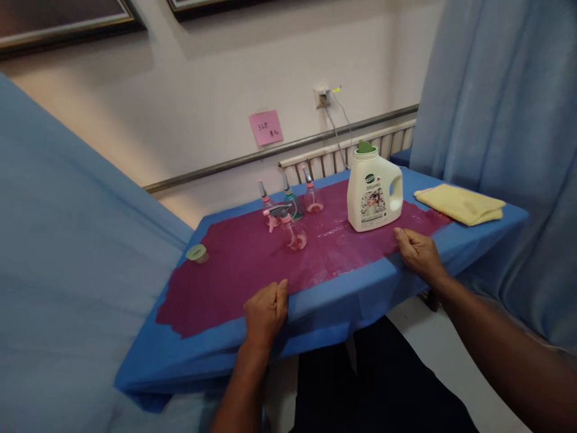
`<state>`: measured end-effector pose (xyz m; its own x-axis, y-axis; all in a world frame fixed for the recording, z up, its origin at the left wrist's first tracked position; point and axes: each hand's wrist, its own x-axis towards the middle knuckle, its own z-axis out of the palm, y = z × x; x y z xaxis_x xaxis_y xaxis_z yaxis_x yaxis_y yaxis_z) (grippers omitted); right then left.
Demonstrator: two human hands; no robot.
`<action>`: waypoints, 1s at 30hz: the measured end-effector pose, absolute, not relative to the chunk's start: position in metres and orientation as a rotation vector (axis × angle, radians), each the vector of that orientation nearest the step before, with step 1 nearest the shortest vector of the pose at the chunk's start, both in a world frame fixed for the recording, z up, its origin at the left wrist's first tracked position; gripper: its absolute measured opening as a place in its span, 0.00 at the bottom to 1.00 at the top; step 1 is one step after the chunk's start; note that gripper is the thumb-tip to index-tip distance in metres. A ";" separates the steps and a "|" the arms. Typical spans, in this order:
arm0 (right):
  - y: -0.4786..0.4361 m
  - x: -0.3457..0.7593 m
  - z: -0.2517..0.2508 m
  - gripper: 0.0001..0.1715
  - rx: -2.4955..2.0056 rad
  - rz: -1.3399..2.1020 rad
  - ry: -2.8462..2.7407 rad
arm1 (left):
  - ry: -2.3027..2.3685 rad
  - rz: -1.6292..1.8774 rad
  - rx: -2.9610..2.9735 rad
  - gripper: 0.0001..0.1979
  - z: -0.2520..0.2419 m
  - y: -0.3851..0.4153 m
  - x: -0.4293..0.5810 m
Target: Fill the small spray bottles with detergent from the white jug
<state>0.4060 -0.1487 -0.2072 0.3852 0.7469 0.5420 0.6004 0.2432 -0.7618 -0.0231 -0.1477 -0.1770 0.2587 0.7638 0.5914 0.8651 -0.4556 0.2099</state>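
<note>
Both hands rest at the near edge of the surface (342, 300), and neither grip holds anything. The left hand (265, 313) lies palm down with fingers curled over the blue cover's edge; the right hand (417, 251) lies flat, fingers loosely together, on the corner of the purple cloth (234, 264).

Just beyond the right hand stands a white detergent jug (373, 191), upright, its green cap in place. Farther left are four small spray bottles (291, 210), upright and close together, holding a little pink or teal liquid. A small green cap (197, 252) sits alone near the far left edge, and a folded yellow towel (462, 204) lies at the right end.

Judging by this, everything is laid out and nothing is yet picked up; handling the jug and bottles remains.
</note>
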 end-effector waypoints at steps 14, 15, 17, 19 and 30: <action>-0.147 0.412 -0.228 0.40 -1.494 0.032 -1.382 | -1.613 -0.910 -2.326 0.28 -0.186 -0.151 -0.019; -0.147 0.413 -0.228 0.40 -1.496 0.031 -1.388 | -1.615 -0.909 -2.327 0.28 -0.186 -0.151 -0.019; -0.147 0.413 -0.228 0.40 -1.503 0.030 -1.397 | -1.620 -0.910 -2.330 0.28 -0.186 -0.152 -0.018; -0.147 0.414 -0.228 0.40 -1.506 0.038 -1.411 | -1.622 -0.914 -2.334 0.28 -0.186 -0.152 -0.018; -0.149 0.413 -0.225 0.41 -1.514 0.016 -1.451 | -1.588 -0.959 -2.369 0.28 -0.186 -0.152 -0.018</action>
<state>0.4134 -0.1486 -0.2249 0.2810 0.7570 0.5899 0.7436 0.2169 -0.6325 -0.0181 -0.1520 -0.1864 0.2431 0.7854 0.5692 0.8696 -0.4364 0.2308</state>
